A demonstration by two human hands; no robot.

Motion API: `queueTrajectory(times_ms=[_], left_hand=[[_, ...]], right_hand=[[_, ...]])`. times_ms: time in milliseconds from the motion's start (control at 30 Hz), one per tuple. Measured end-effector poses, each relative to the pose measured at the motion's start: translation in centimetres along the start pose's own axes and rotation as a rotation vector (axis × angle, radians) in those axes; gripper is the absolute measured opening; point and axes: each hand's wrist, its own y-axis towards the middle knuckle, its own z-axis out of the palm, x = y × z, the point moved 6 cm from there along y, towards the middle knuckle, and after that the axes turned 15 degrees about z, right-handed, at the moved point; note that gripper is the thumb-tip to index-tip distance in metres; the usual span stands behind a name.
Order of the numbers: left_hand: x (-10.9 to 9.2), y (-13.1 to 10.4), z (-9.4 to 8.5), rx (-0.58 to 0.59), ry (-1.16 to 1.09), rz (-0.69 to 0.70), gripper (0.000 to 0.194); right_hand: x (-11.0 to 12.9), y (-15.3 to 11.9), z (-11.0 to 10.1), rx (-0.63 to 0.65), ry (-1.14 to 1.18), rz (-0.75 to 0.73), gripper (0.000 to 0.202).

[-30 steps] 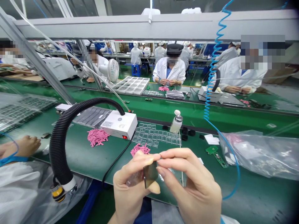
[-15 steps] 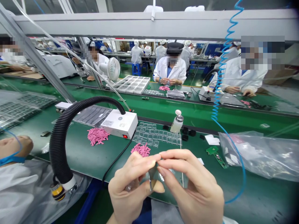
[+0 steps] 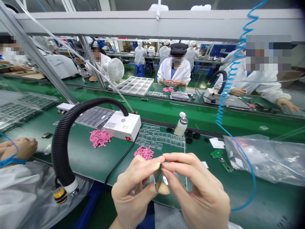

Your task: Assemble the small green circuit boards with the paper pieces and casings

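Near the bottom centre, my left hand grips a small, thin, flat piece between thumb and fingers; its edge faces me and looks dark. My right hand touches the left fingertips, its thumb and fingers pressed together at the piece's upper right. Whether the right fingers grip the same piece is hard to see. A small white label shows beside the right thumb. Just beyond my hands lie a pile of pink strips and rows of clear square pieces on the green table.
A white box with a black hose stands left. A pump bottle, black blocks, a green circuit board and a plastic bag lie right. A blue coiled cord hangs there. Another person's hands are at left.
My hands have stayed together, with only a slight shift right. The coiled cord's upper part has swung right. Across the bench at right, a person's arm has reached out to the right.
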Motion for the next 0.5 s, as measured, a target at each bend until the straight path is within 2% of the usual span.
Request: queueTrajectory(times_ms=[233, 500], left_hand=[[0.02, -0.11, -0.02, -0.012, 0.014, 0.001, 0.047], [-0.02, -0.19, 0.35, 0.032, -0.008, 0.033, 0.047]], right_hand=[[-0.08, 0.09, -0.1, 0.011, 0.002, 0.019, 0.017], [-0.6, 0.16, -0.15, 0.022, 0.03, 0.082, 0.015]])
